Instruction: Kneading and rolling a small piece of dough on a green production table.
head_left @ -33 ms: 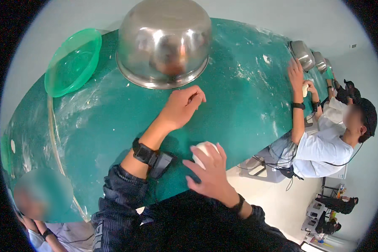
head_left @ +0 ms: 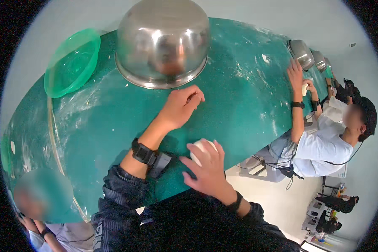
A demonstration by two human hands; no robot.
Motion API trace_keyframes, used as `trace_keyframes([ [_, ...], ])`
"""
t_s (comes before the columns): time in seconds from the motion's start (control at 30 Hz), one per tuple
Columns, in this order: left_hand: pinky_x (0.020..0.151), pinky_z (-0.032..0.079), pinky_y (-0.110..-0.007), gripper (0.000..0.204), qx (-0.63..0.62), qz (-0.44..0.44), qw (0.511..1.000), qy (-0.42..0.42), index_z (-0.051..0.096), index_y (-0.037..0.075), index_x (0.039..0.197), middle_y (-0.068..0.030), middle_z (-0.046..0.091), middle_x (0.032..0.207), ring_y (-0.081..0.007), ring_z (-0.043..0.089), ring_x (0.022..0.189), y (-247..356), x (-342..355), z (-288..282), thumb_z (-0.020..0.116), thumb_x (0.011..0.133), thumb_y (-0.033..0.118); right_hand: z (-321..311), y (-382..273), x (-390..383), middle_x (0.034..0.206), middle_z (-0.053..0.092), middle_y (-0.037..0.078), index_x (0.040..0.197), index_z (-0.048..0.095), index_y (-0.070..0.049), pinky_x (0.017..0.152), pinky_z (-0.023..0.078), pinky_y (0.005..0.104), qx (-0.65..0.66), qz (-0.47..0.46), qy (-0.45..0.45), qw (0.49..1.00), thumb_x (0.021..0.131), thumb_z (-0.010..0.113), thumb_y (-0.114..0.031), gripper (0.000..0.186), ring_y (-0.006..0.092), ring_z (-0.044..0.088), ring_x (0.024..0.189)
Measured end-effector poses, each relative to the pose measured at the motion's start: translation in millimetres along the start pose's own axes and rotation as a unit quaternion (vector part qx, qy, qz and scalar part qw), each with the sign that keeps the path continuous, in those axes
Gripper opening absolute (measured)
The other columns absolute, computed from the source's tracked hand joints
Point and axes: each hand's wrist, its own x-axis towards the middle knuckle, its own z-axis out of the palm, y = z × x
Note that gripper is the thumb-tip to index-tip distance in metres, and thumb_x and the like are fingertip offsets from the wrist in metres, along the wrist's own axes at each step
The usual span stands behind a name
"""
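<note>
A white dough ball (head_left: 198,157) sits on the green table at its near edge, partly hidden by my right hand (head_left: 208,172). The fingers of that hand cup over the ball from above, with the thumb held apart to the left. Farther ahead, my left hand (head_left: 180,108) is loosely curled and rests by the table surface, its fingertips mostly tucked out of sight. I see nothing held in it. Just beyond it stands a big upturned steel bowl (head_left: 164,46), rim down.
A green plastic basin (head_left: 73,65) lies on the floury green table (head_left: 239,105) at the far left. On the right, a co-worker (head_left: 327,147) handles pale dough (head_left: 304,89) beside more steel bowls (head_left: 301,54). Another person (head_left: 63,235) is at the lower left.
My right hand and the dough ball have shifted slightly forward and to the left. My left hand stays in place.
</note>
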Motion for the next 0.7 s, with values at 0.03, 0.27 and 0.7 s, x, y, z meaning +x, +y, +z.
trace_keyframes([
  [0.03,0.068,0.048,-0.031,0.023,-0.002,0.004,1.0,0.003,0.071,0.003,0.103,-0.0029,0.063,0.079,-0.0111,0.06,0.074,-0.2,1.1,-0.1,0.058,0.112,0.02,5.8,2.3,9.5,0.153,0.061,0.011,0.133,0.072,-0.015,0.123,0.035,0.0684,-0.02,-0.001,0.005,1.0,0.081,0.086,-0.029,0.056,0.0416,0.053,0.145],
  [0.27,0.068,0.048,-0.031,0.026,-0.005,0.008,1.0,0.002,0.071,0.003,0.102,-0.0026,0.062,0.078,-0.0107,0.058,0.074,-1.2,3.5,3.6,0.058,0.113,0.023,8.4,36.3,76.7,0.099,0.071,0.002,0.106,0.074,-0.018,0.09,0.047,0.0485,0.002,0.014,0.04,0.999,0.083,0.084,-0.021,0.025,0.0269,0.064,0.103],
  [0.7,0.064,0.046,-0.032,0.026,-0.025,0.004,1.0,0.019,0.072,0.002,0.103,-0.0057,0.064,0.075,-0.0115,0.059,0.07,-0.6,3.1,3.6,0.059,0.112,0.023,-38.0,97.3,-26.2,0.153,0.065,0.021,0.145,0.067,-0.003,0.122,0.044,0.0481,0.247,0.173,0.142,0.943,0.082,0.06,-0.01,0.064,0.0405,0.061,0.14],
])
